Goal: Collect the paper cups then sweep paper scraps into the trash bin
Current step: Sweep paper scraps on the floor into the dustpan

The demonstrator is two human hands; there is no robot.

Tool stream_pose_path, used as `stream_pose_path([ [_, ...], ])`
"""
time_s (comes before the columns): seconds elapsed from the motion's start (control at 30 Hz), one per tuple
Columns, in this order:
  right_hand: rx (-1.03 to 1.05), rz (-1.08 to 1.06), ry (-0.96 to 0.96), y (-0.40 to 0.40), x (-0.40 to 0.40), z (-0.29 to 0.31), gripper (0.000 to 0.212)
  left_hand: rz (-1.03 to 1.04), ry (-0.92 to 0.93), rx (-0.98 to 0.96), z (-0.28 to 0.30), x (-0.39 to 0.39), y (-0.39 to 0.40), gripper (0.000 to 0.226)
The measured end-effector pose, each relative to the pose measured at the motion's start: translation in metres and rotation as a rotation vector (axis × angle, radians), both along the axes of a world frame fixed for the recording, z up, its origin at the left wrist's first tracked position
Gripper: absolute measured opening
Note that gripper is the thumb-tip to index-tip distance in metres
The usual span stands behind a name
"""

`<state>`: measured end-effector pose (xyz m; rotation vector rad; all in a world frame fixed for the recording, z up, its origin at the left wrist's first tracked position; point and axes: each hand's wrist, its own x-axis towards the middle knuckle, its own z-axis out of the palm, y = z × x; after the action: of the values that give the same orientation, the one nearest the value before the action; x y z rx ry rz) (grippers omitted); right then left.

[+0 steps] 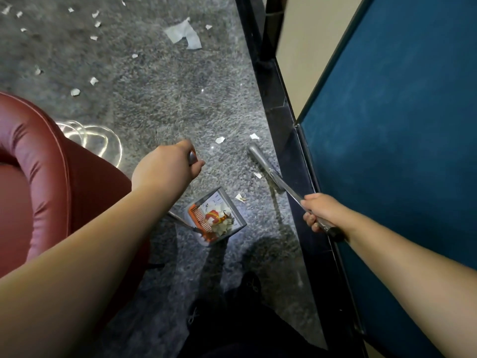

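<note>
While the dustpan point(215, 219), already holding scraps, is steadied on the floor by the left hand point(169, 167) gripping its handle, the broom point(277, 177) clasped in the right hand point(321, 214) should be drawn toward the pan, gathering nearby paper scraps point(220, 140).

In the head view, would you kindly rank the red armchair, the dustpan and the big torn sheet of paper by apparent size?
1. Red armchair, though it is cropped and nearer the camera.
2. Dustpan.
3. Big torn sheet of paper; it lies farther away, so its place against the dustpan is unsure.
</note>
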<state>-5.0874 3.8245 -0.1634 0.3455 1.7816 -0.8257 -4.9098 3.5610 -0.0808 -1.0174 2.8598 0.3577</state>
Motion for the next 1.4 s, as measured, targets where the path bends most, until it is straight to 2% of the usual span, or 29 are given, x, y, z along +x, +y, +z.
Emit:
stream_pose_path([
  [0.17,0.042,0.101,0.011,-0.013,-0.010,-0.019,0.040,0.014,0.004,-0.011,-0.002,-0.002,-0.004,0.029],
  [0.33,0.086,0.186,-0.052,-0.018,0.009,-0.026,0.017,0.001,0.018,-0.017,-0.003,-0.001,-0.009,0.029],
  [0.43,0.117,0.209,-0.077,-0.017,0.034,-0.026,0.020,0.011,0.024,-0.022,-0.002,-0.004,-0.013,0.029],
  [0.63,0.099,0.117,-0.244,-0.017,0.077,-0.015,0.015,0.012,0.049,-0.019,-0.003,-0.007,-0.021,0.028],
  [0.8,0.034,-0.070,-0.353,-0.019,0.097,0.002,0.019,0.003,0.063,0.011,-0.006,0.005,-0.027,0.028],
  [1.03,0.012,-0.036,-0.249,-0.031,0.111,0.029,0.013,0.007,0.055,0.071,-0.001,0.023,-0.043,0.030],
  [1.23,-0.021,-0.095,-0.142,-0.053,0.105,0.044,0.008,0.002,0.053,0.118,0.013,0.033,-0.062,0.030],
  [1.4,-0.052,-0.107,-0.079,-0.072,0.095,0.050,0.008,0.043,0.112,0.121,0.025,0.042,-0.085,0.028],
])
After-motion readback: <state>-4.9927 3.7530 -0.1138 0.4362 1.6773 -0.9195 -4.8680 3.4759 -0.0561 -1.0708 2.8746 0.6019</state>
